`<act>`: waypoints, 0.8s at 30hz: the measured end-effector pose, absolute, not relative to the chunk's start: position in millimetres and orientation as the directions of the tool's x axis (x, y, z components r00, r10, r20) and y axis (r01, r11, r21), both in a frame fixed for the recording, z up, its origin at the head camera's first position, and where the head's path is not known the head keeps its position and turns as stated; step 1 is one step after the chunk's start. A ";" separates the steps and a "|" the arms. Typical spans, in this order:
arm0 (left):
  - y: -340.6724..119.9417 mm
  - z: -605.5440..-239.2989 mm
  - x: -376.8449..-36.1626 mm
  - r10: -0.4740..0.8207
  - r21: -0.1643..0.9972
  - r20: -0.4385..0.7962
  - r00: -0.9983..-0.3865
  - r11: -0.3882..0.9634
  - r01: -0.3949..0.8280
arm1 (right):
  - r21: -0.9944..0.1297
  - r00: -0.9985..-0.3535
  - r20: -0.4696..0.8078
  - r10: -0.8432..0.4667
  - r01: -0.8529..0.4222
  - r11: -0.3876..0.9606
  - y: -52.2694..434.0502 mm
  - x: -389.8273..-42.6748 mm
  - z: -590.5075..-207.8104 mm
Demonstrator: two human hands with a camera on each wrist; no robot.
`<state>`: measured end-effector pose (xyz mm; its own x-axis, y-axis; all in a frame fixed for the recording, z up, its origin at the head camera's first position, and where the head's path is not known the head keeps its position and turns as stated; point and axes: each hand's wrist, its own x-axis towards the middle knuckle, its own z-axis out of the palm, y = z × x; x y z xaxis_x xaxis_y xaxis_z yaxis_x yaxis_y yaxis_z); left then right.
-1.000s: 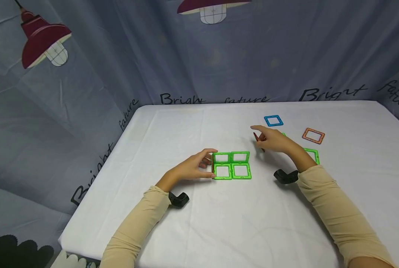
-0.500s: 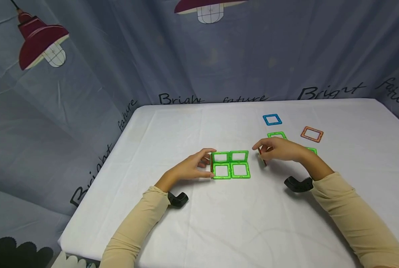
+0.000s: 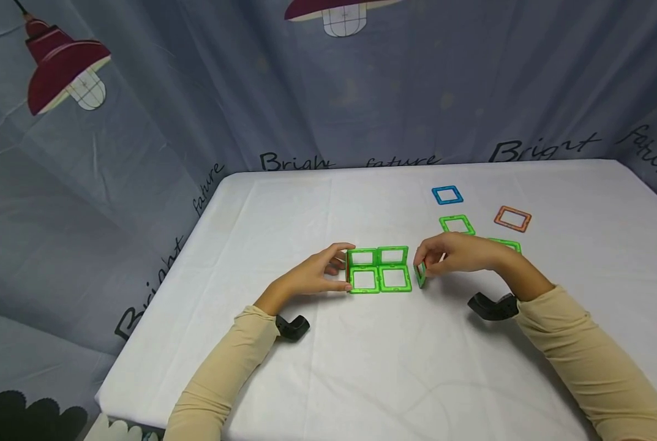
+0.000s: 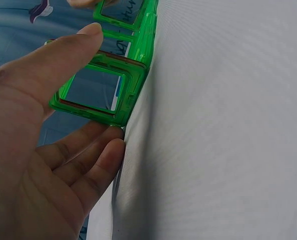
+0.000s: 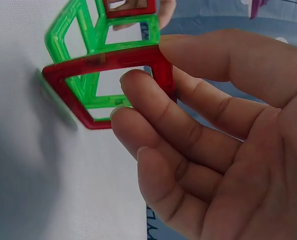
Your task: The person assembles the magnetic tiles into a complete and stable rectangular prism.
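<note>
My left hand (image 3: 311,278) is at the left edge of the flat block of four green plastic square frames (image 3: 379,270) on the white bench (image 3: 361,367). My thumb and fingers curl round a red plastic square frame (image 3: 349,269) that stands up on its edge there, right against the green block. In the left wrist view my thumb (image 4: 63,55) lies on top of a frame's edge and my fingers (image 4: 96,160) sit under it, down by the bench. So my left grip is holding on.

Just to the right of the green block is my right hand (image 3: 455,252). My right grip pinches another red plastic square frame (image 5: 108,82). My thumb is on its far edge and a fingertip pokes into its open middle. From the head view this piece (image 3: 420,273) stands up on edge, looks partly green, and is just beside the right side of the green block. I cannot tell if they touch.

Past my right grip, farther away on the bench, lie a loose green plastic square frame (image 3: 457,224), a blue plastic square frame (image 3: 447,195) and an orange plastic square frame (image 3: 512,218). One more green frame (image 3: 507,245) peeks out behind my right wrist.
</note>
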<state>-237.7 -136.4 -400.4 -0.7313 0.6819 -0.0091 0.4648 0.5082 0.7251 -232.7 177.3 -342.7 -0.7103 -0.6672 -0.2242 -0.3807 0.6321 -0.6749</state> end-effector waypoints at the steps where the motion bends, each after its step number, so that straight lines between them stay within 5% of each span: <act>1: -136.5 -400.3 -237.7 0.683 0.726 -0.009 -0.730 0.507 0.465 | -0.673 -0.710 -0.220 -0.669 -0.386 0.632 176.8 -232.7 -343.4; 24: -136.9 -402.1 -239.4 0.677 0.726 -0.003 -0.736 0.508 0.464 | -0.673 -0.685 -0.175 -0.707 -0.441 0.594 165.1 -233.6 -350.2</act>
<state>-239.4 -136.9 -402.1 -0.7364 0.6765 -0.0030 0.4635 0.5079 0.7261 -233.6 165.1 -350.2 -0.6851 -0.7071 -0.1753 -0.4412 0.5942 -0.6725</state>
